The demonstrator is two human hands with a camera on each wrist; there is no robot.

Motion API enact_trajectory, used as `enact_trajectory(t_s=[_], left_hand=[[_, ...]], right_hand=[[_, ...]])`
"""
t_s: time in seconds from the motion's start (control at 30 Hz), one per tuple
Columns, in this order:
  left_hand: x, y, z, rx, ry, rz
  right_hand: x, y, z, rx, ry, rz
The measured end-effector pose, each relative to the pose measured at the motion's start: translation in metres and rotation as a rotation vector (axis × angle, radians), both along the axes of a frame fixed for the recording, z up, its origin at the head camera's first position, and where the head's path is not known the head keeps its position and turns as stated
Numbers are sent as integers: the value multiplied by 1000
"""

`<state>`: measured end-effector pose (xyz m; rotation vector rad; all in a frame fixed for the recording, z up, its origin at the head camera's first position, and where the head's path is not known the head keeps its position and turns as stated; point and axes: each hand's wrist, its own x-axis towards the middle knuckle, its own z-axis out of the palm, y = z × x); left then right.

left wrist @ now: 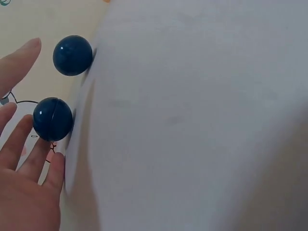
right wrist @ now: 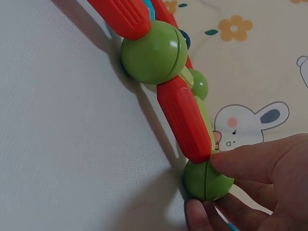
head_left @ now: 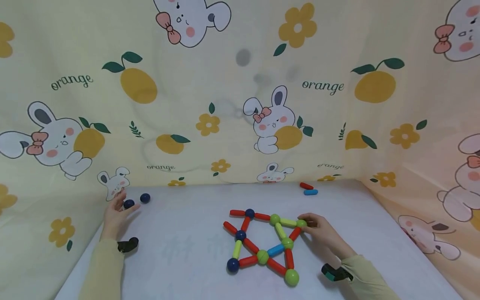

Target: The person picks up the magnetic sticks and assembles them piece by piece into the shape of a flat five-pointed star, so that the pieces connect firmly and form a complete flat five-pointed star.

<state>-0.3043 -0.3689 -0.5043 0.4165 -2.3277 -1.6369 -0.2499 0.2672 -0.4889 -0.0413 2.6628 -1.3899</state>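
At the far left, my left hand [head_left: 114, 214] reaches beside a dark blue ball [head_left: 129, 203]. In the left wrist view its fingers are extended by that ball [left wrist: 53, 119], with the thumb held apart. Close by lies a second dark blue ball [head_left: 145, 198]. My right hand [head_left: 325, 233] pinches a light green ball [right wrist: 208, 180] at the right corner of a flat structure. Red, blue and yellow-green rods, such as this red rod [right wrist: 185, 122], link green and dark blue balls there. One green ball [head_left: 291, 277] forms its near corner.
A loose red rod [head_left: 306, 186] and a loose blue rod [head_left: 311, 192] lie at the back right of the white table surface [head_left: 172, 250]. Behind and along the sides hangs a cloth [head_left: 232, 83] printed with rabbits, oranges and flowers.
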Motion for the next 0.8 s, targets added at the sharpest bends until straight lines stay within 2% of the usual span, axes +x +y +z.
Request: enact_trajectory(t_s=[0.2, 0.33, 0.5, 0.6, 0.7, 0.77, 0.8], left_hand=[[-1, 1, -4, -37, 24, 0], [0, 3, -6, -93, 28, 4], [4, 10, -6, -152, -3, 1], [9, 17, -4, -149, -21, 1], [16, 25, -1, -106, -20, 21], [22, 33, 0, -58, -20, 42], [24, 38, -1, 0, -23, 44]], right_hand=[[2, -2, 2, 0, -1, -1], [1, -3, 2, -1, -4, 7], [1, -2, 3, -1, -3, 15], [1, -2, 3, 4, 2, 15], [2, -1, 3, 2, 1, 12], [2, -1, 3, -1, -1, 14], [2, 0, 2, -3, -3, 14]])
